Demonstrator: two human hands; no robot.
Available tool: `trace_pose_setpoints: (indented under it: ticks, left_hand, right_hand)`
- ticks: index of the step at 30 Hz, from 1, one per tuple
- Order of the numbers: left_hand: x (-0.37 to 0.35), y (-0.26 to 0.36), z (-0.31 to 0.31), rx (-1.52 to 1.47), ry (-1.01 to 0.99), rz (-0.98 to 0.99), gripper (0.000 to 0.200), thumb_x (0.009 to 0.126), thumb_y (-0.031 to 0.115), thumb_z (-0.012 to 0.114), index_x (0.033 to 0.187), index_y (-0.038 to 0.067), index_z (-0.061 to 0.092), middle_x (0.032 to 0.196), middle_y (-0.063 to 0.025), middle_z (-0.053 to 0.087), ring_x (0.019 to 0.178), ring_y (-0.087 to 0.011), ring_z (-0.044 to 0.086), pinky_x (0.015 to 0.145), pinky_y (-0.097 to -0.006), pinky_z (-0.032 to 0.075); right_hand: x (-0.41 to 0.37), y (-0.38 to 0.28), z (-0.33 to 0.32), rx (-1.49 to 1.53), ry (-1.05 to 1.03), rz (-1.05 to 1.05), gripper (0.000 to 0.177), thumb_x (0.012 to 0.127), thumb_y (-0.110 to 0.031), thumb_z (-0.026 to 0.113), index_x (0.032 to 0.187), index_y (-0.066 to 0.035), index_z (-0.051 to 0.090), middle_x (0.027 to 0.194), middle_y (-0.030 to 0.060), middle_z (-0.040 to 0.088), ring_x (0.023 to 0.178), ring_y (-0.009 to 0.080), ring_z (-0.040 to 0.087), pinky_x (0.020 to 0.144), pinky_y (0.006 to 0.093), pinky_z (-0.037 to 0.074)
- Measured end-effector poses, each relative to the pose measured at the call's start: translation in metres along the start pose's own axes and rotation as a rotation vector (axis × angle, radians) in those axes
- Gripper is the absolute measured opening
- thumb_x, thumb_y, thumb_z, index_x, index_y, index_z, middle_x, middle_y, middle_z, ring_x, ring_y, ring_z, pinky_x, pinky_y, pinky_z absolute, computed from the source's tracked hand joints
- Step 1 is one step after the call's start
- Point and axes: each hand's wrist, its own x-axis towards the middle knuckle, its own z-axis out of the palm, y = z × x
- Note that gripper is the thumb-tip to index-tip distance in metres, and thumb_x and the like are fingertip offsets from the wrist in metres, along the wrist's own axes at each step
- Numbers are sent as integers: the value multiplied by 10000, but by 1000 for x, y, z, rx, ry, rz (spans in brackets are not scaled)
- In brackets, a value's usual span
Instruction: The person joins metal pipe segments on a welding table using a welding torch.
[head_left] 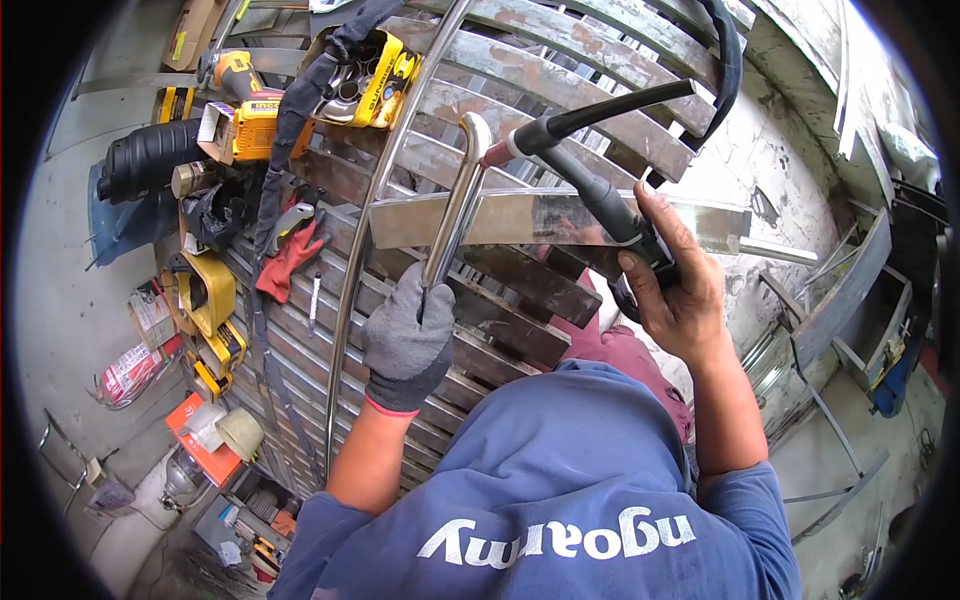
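My left hand (pixel 408 335), in a grey glove, is closed around the lower part of a shiny bent steel tube (pixel 455 215). The tube stands up from the glove and hooks over at its top. Bare, my right hand (pixel 685 285) grips a TIG welding torch (pixel 590 195) with a grey neck and a long black back cap. The torch's pinkish cup (pixel 498 153) points left, right at the tube just below the bend. Behind tube and torch, a flat polished metal bar (pixel 590 218) runs across; my right fingers overlap its right part in this view.
Slatted metal bars (pixel 500 320) form the work surface. A long shiny tube (pixel 375 200) crosses it to my left. Farther left are a yellow container of metal parts (pixel 345 105), a yellow power tool (pixel 258 125), a red glove (pixel 290 262) and a white marker (pixel 314 298).
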Motion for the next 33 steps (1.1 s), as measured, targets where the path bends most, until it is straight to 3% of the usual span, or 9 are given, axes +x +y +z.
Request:
trace_pose_setpoints:
  ticks: [6,9,12,16,19,33]
  left_hand:
    - [0,-3,2,1,18,38,259,1012,158,702,1238,31,704,898,-172,710,709,-385,699,631,-457,555]
    - [-1,-5,-6,104,-145,59,246,1015,148,687,1231,31,709,865,-173,699,718,-380,703,639,-448,556]
    - [2,3,-2,-9,-40,-30,252,1022,160,683,1248,52,715,832,-179,693,733,-380,707,654,-452,555]
    - [2,3,-1,-67,-2,-49,267,1036,175,680,1276,63,713,863,-183,710,752,-382,714,679,-448,563]
    - [2,3,-1,-87,-34,-73,276,1043,177,678,1288,55,709,890,-186,721,764,-374,722,691,-438,568]
    - [0,10,-3,-71,-41,-77,305,1050,151,688,1312,-4,704,1038,-207,767,881,-345,762,784,-402,594]
  right_hand:
    - [1,1,-1,-138,-15,-51,605,926,2,791,1500,-45,603,1378,206,710,1245,399,699,1041,439,565]
    - [1,-3,-3,-138,-46,2,584,930,-17,793,1486,-43,616,1417,219,692,1288,415,684,1072,438,554]
    - [0,3,-4,-176,-53,-62,616,937,-15,787,1517,-46,583,1444,223,679,1310,410,679,1081,431,554]
    - [-4,1,0,-25,20,64,719,937,4,783,1589,-52,485,1529,218,620,1353,396,656,1121,442,532]
    - [-5,10,4,-68,67,-67,729,934,8,785,1593,-40,476,1549,224,600,1377,394,638,1127,441,526]
    - [1,5,2,-79,58,-95,660,914,33,784,1533,-16,559,1410,245,684,1277,407,690,1066,430,550]
